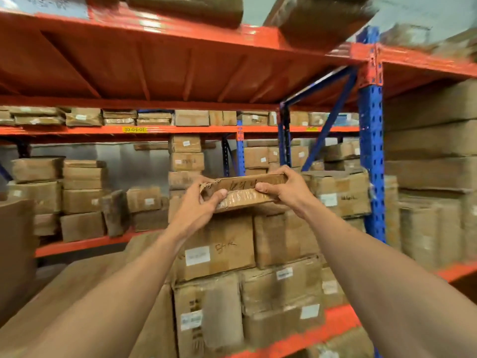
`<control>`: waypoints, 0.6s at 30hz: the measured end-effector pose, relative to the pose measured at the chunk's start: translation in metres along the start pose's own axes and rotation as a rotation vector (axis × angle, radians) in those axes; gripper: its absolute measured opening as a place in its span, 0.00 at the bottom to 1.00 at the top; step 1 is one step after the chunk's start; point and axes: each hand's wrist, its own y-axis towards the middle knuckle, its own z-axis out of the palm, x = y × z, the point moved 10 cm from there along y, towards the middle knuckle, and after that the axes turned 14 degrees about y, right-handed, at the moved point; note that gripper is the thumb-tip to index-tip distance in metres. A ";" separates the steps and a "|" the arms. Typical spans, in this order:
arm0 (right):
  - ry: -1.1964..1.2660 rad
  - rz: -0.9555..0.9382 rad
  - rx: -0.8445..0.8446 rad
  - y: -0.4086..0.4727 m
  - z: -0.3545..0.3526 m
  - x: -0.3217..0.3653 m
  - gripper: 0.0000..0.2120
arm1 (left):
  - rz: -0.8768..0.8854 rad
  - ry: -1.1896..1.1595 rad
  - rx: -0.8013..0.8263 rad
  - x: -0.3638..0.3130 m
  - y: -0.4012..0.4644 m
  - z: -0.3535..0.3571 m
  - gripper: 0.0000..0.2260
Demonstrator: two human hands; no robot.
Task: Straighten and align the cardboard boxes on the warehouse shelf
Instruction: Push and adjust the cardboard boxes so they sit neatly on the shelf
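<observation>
**Shelf stock, one flat box in hand**

Item in hand: one flat box (245, 193), worn, with a torn near-left corner, handwriting on its near edge and shiny tape under it. Location: raised at the top of the stack (247, 254) on the near shelf (335, 321); its far underside seems to touch the boxes below, though contact cannot be confirmed.

Holders: two hands. Left hand (200, 202) grips the torn left end, thumb on the near face, fingers curled behind. Right hand (284, 186) grips the right end, thumb on the near edge, fingers wrapped over the top. Both sets of fingers are clamped on the box, not spread.

Step, as judged: seating this flat box squarely on the stack. Next move calls for lowering it level, edges parallel to the box beneath, front flush with the stack face, then letting go with both hands together so it does not skew. The torn corner is likely weak; press from the sound cardboard.

Count, near stack: two boxes in the row directly under the flat box, two larger ones in the row below that; more sit to the right, blurred. One blue upright (370, 156). Rear shelves (165, 129) hold many further boxes, too numerous and blurred to count reliably.
</observation>
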 end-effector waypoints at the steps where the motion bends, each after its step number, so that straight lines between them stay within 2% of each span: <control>1: -0.011 -0.007 -0.019 0.000 -0.020 -0.003 0.27 | 0.006 0.007 0.018 -0.012 0.003 0.017 0.13; 5: -0.033 -0.021 -0.063 -0.004 -0.091 -0.018 0.23 | 0.023 0.020 0.151 -0.041 0.015 0.092 0.18; 9: -0.161 -0.030 -0.109 0.005 -0.141 -0.049 0.20 | -0.013 0.125 0.320 -0.045 0.033 0.154 0.24; 14: -0.226 -0.055 -0.065 0.032 -0.138 -0.061 0.18 | -0.062 0.209 0.348 -0.031 0.056 0.169 0.27; 18: -0.243 -0.064 -0.100 0.050 -0.130 -0.074 0.18 | -0.121 0.295 0.361 -0.022 0.075 0.176 0.32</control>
